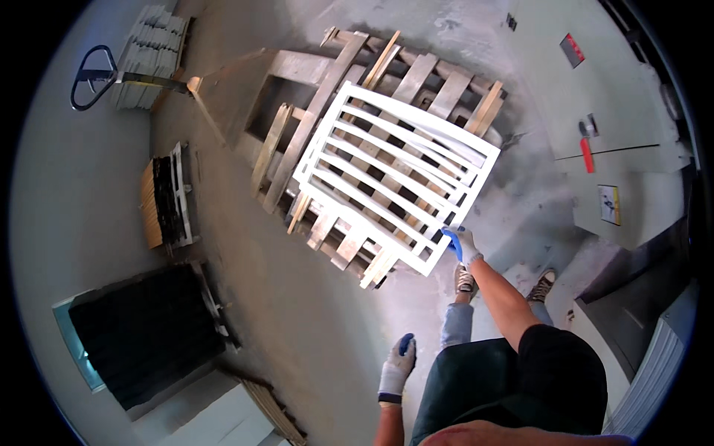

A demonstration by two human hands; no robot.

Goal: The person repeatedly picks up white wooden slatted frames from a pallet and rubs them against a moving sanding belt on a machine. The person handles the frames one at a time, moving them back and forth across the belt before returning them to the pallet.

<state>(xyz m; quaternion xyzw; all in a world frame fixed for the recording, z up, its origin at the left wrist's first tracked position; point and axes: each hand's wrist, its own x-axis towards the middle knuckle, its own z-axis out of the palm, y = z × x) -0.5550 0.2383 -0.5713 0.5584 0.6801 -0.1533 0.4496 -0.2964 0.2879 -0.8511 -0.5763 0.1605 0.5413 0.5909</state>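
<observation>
Seen from above through your head camera, a white slatted panel (364, 224) lies across a wooden pallet (413, 78), set at a slant, so that the pallet's boards show between its slats and project past its edges. Your right hand (462, 245), in a pale glove with blue on the palm side, is at the corner of the panel nearest you, its fingers bent and touching the end rail (whether they close right around that rail, you cannot tell from this angle). Your left hand (398, 366), gloved likewise, hangs low over the floor (312, 297), well apart from the panel; its fingers are loosely curled, partly open, with nothing visible in them.

Your shoes (465, 279) show on the floor beyond your knees, just beside the panel's near corner. At upper left, a black looped handle (110, 58) stands out on its shaft, near a stack of white pieces (149, 56). Farther down that side, you see a smaller stack with an orange-brown face (151, 204), then a large black stack (145, 331). To your right, a pale grey-green surface (539, 97) bears a red-handled tool (587, 154) and a yellow-and-white card (609, 204) (both bent toward the rim by the lens).
</observation>
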